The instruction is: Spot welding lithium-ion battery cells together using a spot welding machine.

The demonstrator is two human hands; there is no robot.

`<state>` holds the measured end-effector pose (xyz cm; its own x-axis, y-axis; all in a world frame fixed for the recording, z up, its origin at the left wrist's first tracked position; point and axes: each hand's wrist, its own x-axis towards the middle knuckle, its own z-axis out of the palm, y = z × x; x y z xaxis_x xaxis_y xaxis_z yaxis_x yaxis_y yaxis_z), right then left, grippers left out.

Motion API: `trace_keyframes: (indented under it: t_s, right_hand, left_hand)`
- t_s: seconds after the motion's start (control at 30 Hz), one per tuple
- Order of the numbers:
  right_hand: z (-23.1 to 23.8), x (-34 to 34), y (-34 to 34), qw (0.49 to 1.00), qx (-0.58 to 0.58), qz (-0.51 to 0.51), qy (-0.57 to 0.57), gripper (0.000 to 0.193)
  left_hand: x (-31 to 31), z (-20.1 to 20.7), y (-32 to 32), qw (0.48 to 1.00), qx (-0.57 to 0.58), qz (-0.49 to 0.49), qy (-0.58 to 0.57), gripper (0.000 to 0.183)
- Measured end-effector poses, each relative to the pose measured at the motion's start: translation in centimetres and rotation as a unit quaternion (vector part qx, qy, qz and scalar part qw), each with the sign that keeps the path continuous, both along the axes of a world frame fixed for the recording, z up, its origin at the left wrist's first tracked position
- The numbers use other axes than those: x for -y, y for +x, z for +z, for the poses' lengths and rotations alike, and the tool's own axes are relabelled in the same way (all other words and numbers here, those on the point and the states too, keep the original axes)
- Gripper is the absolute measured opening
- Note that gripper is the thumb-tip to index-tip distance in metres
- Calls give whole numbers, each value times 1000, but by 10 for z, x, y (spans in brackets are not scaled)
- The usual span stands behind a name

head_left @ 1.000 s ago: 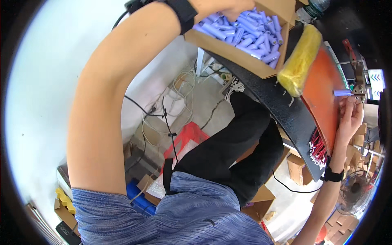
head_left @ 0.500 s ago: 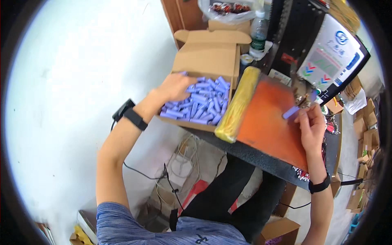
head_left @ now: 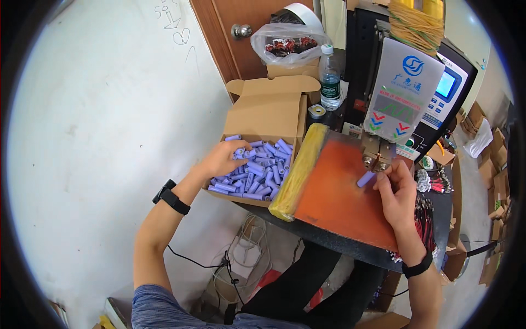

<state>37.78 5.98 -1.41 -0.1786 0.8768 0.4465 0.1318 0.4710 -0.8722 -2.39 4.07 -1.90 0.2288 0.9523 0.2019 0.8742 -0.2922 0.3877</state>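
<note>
My left hand (head_left: pixel 220 160) is over the open cardboard box (head_left: pixel 235 200), its fingers curled round a purple battery cell (head_left: pixel 247 154) at the top of the heap. Many loose purple cells (head_left: pixel 255 183) fill the box. My right hand (head_left: pixel 399 194) pinches another purple battery cell (head_left: pixel 366 179) at its far end, just under the metal electrode tips of a spot welder (head_left: pixel 378 153). That cell lies tilted above the orange mat (head_left: pixel 339 192), and my fingers partly cover it. Whether the electrodes touch it cannot be made out.
A yellow plastic-wrapped roll (head_left: pixel 298 172) runs between box and mat. Behind stand a water bottle (head_left: pixel 330 79) and a clear bag (head_left: pixel 287 46) of red parts. Red and black wire leads (head_left: pixel 424 219) lie right of my right wrist. A wall (head_left: pixel 98 137) borders the left.
My view has shifted, bringing the welder more fully into sight. My left fingers have risen from deep among the cells and closed on one. My right hand keeps its cell under the electrodes.
</note>
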Motion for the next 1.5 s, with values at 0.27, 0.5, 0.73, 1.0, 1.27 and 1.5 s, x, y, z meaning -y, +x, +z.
trace_keyframes:
  t_s: [0.27, 0.5, 0.73, 1.0, 1.27, 1.5]
  right_hand:
    - [3, 2, -2, 1000, 6, 1, -4, 9]
    - [1, 2, -2, 1000, -3, 6, -12, 8]
    - [1, 2, -1, 1000, -4, 2, -4, 8]
    - [4, 4, -3, 1000, 9, 12, -9, 8]
    - [2, 4, 1, 1000, 8, -8, 3, 8]
    - [4, 2, 1, 999, 21, -44, 20, 8]
  left_hand:
    - [-11, -27, -12, 889, 435, 87, -114, 26]
    - [-6, -21, -16, 671, 730, 79, -101, 23]
    - [6, 16, 36, 527, 831, 97, -152, 21]
    - [1, 35, 135, 720, 666, -80, -176, 25]
    - [-10, 31, 203, 911, 336, -192, -145, 29]
    - [-24, 20, 207, 931, 265, -242, -60, 27]
